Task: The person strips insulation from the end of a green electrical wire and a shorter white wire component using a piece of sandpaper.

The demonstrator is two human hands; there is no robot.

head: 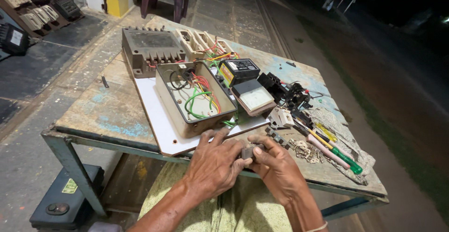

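At the near edge of the worn desk (pixel 107 115), the left hand (pixel 215 159) and right hand (pixel 276 166) meet, both closed around a small grey part (pixel 247 151) pinched between their fingertips. At twelve o'clock from the hands lies an open beige box (pixel 194 96) with red, green and black wires, set on a white board (pixel 156 115). At three o'clock lie a green-handled screwdriver (pixel 346 159) and a pink one (pixel 325 150) on a cloth (pixel 346 134).

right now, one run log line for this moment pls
left hand: grips small grey part | right hand: grips same part | open box with wires: just behind hands | screwdrivers: right, on cloth
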